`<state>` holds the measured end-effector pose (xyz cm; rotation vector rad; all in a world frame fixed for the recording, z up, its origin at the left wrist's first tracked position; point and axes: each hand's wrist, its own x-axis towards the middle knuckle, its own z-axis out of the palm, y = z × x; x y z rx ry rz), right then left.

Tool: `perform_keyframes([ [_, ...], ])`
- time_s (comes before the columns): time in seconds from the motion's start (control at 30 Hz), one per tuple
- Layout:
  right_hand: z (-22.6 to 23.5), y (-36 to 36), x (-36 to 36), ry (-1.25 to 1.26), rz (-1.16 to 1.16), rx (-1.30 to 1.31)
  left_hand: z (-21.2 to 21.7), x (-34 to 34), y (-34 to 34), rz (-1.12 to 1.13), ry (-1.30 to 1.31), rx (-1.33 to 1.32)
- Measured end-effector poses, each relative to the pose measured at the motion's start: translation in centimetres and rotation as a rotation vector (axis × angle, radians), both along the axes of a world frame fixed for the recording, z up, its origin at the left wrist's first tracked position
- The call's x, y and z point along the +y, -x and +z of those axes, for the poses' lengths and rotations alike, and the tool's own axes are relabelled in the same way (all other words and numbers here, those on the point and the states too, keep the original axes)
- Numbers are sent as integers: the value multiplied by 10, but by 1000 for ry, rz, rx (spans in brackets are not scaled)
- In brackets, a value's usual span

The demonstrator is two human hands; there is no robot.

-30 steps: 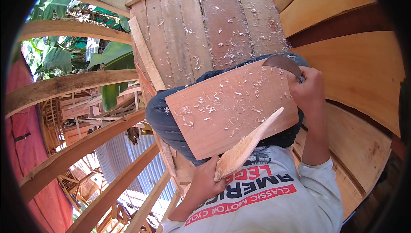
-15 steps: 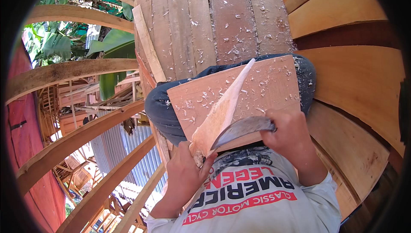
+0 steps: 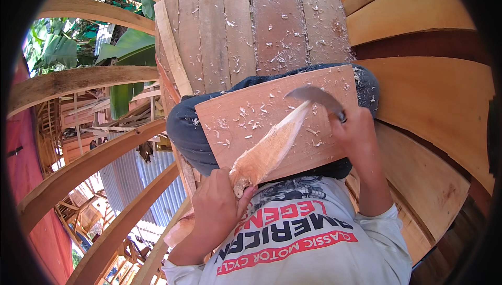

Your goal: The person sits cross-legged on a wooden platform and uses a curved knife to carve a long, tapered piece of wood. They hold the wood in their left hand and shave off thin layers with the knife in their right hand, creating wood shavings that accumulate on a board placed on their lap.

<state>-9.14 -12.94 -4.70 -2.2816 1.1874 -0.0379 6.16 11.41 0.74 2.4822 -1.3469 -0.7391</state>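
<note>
A long, tapered piece of carved wood (image 3: 272,149) slants over a flat board (image 3: 219,123) on my lap. My left hand (image 3: 217,198) is wrapped round its thick, rough part near my shirt. A pale end of wood shows past that wrist. In my right hand (image 3: 356,130) is a knife with a curved blade (image 3: 309,94), its handle mostly hidden by the fingers. The blade lies by the narrow far tip of the wood, pointing left; whether it touches cannot be made out. Curled wood shavings (image 3: 256,125) are scattered on the board.
Beyond my crossed legs (image 3: 183,133) runs a plank floor (image 3: 238,28) strewn with shavings. A loose wooden strip (image 3: 173,49) lies along its left edge. Open slatted rails (image 3: 99,162) stand at left, with corrugated sheets (image 3: 151,175) below. A plank wall (image 3: 423,91) curves up close at right.
The knife has moved from the thick end of the wood up to its far tip. The wood has rolled, showing a broader face, and its tip sits lower on the board.
</note>
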Motion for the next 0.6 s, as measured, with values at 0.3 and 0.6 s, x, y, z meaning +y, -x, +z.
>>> perform_keyframes([
  [0.3, 12, -4, 31, -98, 269, -105, 2, -3, -6, 35, 24, -41],
  [0.6, 21, -9, 19, -164, 178, 2, 2, 1, -5, 11, -2, -16],
])
